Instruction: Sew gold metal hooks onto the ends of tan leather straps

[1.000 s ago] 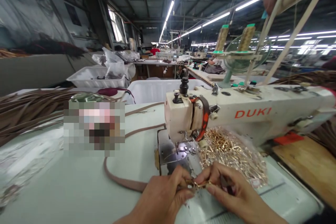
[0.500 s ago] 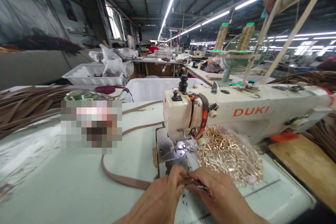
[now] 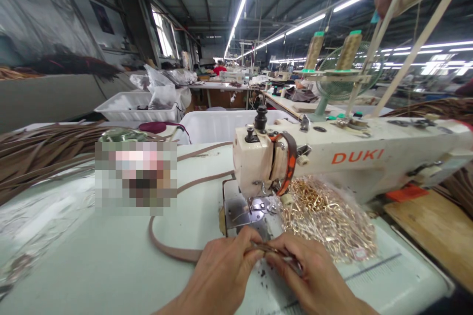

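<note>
My left hand point(image 3: 223, 268) is closed, pinching a brown strap point(image 3: 173, 253) that loops in from the left across the table. Close beside it, my right hand point(image 3: 312, 268) is shut on the same strap's end, where a thin shiny edge shows between the fingers; whether that is metal hardware I cannot tell. Both hands are just in front of the needle plate point(image 3: 236, 211) of a white sewing machine point(image 3: 318, 150). Right of the needle area lies a clear plastic bag of gold-coloured metal hooks point(image 3: 328, 221), behind my right hand.
A bundle of brown straps point(image 3: 48, 150) lies at the left edge of the pale green table point(image 3: 111, 261). White plastic bins point(image 3: 210, 125) stand behind the table. Two thread cones point(image 3: 349, 51) rise above the machine, with a wooden board point(image 3: 436, 231) at right.
The view has shifted slightly, so the scene sits a little further right. My hands stay pinched on the strap, with the left fingers and the strap piece turned slightly.
</note>
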A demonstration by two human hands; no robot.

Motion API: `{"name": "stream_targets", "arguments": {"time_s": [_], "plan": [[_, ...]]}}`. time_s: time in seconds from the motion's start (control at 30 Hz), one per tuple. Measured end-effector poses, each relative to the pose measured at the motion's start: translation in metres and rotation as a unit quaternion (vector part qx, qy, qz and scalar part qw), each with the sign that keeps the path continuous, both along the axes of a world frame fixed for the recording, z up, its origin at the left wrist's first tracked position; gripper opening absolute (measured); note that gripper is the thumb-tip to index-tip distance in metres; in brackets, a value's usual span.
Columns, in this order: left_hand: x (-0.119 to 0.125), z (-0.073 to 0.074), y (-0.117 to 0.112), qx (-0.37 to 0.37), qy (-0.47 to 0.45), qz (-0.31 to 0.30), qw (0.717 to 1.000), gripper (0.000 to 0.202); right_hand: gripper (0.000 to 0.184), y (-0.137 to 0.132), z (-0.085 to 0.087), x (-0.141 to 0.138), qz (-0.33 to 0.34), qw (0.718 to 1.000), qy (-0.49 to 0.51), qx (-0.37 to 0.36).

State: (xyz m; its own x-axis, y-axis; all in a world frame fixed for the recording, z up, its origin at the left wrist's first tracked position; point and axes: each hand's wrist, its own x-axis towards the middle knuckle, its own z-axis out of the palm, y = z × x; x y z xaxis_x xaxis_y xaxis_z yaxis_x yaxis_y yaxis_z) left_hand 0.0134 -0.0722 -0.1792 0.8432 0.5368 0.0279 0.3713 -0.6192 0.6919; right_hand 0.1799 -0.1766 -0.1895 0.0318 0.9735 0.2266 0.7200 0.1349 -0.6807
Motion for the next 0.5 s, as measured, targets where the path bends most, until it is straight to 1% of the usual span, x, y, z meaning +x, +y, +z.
{"name": "stream_targets", "arguments": {"time_s": [0.17,0.23,0.3,0.4,0.5], "plan": [[0.002,0.001,0.003,-0.093,-0.001,0.012,0.996,0.014,0.023,0.003,0.007,0.000,-0.018,0.999,0.037,-0.033],[0.002,-0.001,0.003,-0.107,0.001,0.013,0.994,0.016,0.023,0.004,0.007,0.000,-0.016,0.998,0.049,-0.048],[0.002,-0.001,0.001,-0.085,-0.004,0.031,0.996,0.017,0.024,0.005,0.006,0.001,-0.014,0.997,0.047,-0.065],[0.002,0.003,-0.003,-0.015,-0.009,0.064,0.998,0.014,0.027,0.006,0.005,0.005,-0.019,0.996,0.006,-0.083],[0.004,0.010,-0.002,0.025,-0.002,0.061,0.998,0.012,0.029,0.013,0.007,0.014,-0.009,0.995,-0.035,-0.089]]}}
